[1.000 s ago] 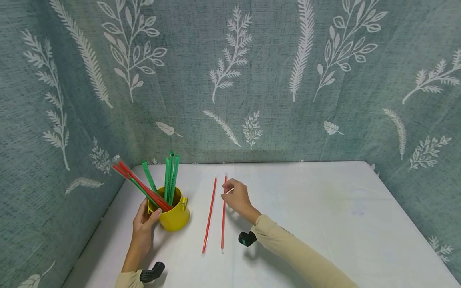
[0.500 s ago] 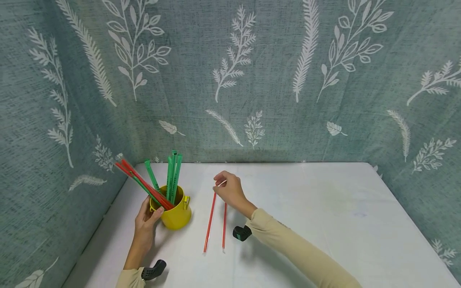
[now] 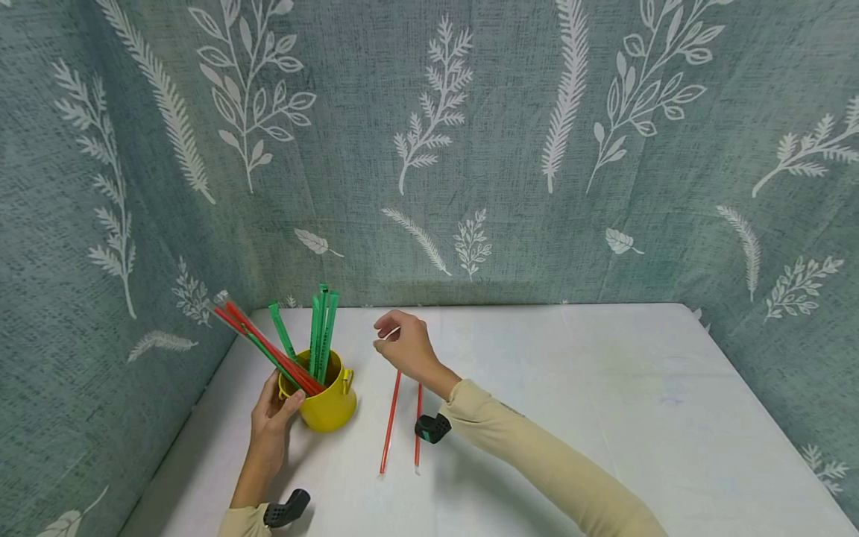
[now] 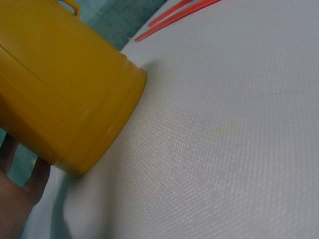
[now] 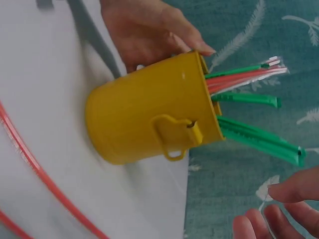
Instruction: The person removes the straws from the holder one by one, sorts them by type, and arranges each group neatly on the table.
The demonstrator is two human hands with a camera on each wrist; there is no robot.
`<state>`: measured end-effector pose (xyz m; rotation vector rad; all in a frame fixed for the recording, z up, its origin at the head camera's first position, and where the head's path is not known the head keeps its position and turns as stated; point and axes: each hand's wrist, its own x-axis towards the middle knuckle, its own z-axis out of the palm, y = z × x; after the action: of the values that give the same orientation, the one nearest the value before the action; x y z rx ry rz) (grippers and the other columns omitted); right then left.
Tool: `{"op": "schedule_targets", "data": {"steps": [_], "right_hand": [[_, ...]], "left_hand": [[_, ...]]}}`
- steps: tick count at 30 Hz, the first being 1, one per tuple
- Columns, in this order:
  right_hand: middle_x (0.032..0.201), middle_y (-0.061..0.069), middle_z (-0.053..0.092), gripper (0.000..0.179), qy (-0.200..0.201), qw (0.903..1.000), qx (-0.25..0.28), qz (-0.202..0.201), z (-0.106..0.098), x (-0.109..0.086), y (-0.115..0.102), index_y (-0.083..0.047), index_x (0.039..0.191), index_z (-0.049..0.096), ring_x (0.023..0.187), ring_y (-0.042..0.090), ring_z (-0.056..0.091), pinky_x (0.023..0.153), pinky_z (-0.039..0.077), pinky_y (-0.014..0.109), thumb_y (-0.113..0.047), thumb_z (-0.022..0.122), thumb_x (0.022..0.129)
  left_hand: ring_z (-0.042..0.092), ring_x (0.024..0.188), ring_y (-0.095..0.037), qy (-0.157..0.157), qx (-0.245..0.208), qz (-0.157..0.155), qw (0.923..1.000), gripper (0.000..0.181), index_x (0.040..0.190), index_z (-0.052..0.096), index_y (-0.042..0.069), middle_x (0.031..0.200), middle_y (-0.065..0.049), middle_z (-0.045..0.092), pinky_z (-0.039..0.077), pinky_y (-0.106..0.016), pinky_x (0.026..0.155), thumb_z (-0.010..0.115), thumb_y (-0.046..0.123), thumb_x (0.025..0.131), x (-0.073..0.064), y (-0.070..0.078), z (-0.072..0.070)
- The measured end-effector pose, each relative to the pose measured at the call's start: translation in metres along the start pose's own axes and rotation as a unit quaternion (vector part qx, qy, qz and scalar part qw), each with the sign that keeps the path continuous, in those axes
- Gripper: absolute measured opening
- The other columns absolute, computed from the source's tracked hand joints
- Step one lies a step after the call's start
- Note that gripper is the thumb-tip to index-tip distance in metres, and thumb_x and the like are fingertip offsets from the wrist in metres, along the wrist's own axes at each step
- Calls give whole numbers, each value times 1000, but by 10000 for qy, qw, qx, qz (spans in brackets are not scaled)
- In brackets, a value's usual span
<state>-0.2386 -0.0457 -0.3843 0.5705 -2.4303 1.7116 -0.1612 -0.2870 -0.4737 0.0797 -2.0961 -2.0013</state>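
As the left hand (image 3: 268, 429) grips the pot (image 3: 329, 412), red and green sticks (image 3: 315, 335) lean inside. The right hand (image 3: 409, 349), fingertips apart, holds nothing.

Hands (image 3: 411, 347): bare. Sleeves (image 3: 546, 462): beige fabric; small dark marking on right forearm. Wrist units (image 3: 287, 509): black, rounded, perforated; right unit bears a green patch.

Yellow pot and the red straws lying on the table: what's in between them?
Only bare white tabletop lies between the yellow pot and the nearer red straw; you can see that in the head view.
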Motion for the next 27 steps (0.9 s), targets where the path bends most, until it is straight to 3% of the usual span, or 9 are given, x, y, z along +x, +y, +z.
{"op": "schedule_targets", "data": {"steps": [13, 20, 27], "right_hand": [[88, 8, 65, 17, -330, 9985, 384, -223, 19, 6, -21, -5, 97, 66, 74, 13, 61, 65, 50, 19, -1, 66, 81], [90, 7, 65, 16, -511, 9972, 352, -407, 32, 7, -33, -3, 99, 66, 76, 12, 60, 68, 49, 17, -1, 65, 83], [93, 7, 66, 18, -854, 9944, 411, -473, 46, 6, -42, -1, 102, 65, 76, 8, 61, 66, 50, 15, -1, 64, 84]], "left_hand": [[32, 128, -10, -123, 89, 94, 9998, 62, 149, 28, 22, 142, 1, 36, 33, -12, 97, 54, 10, 94, -2, 3, 1], [32, 128, -12, -61, 160, -33, 9998, 62, 149, 29, 25, 143, 1, 36, 28, -31, 109, 54, 13, 94, 0, 2, 1], [33, 126, -12, -77, 151, 25, 9999, 62, 150, 28, 23, 141, 1, 36, 34, -13, 98, 54, 11, 94, -1, 3, 0]]}}
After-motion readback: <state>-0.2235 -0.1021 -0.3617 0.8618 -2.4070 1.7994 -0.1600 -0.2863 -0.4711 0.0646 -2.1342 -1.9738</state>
